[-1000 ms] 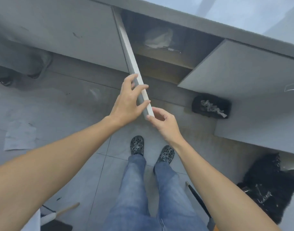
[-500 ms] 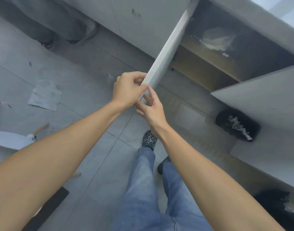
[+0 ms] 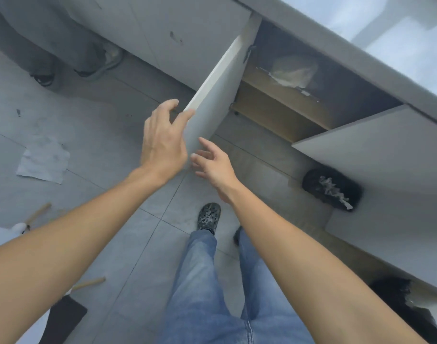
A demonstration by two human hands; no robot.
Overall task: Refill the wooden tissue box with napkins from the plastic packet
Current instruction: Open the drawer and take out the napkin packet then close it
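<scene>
Under the counter: I am standing at a low cabinet with two doors swung out, looking down past my own legs to the tiled floor (image 3: 108,125).
Left hand (image 3: 163,145): fingers spread, thumb and fingertips hooked over the free edge of the left cabinet door (image 3: 212,100); a light hold, not a closed fist.
Right hand (image 3: 211,165): open and empty, fingers loosely fanned just beside the door's lower corner; I cannot tell whether they touch it.
Plastic packet (image 3: 293,72): a pale crumpled bundle sits on the upper shelf inside the cabinet, well apart from both hands; I judge this to be the napkins.
Wooden tissue box: not in view.
Step in hand: getting at the supply, I judge; no refilling begun.
Next move: free the right hand from the door, reach over the shelf edge and lift the packet out.
</scene>
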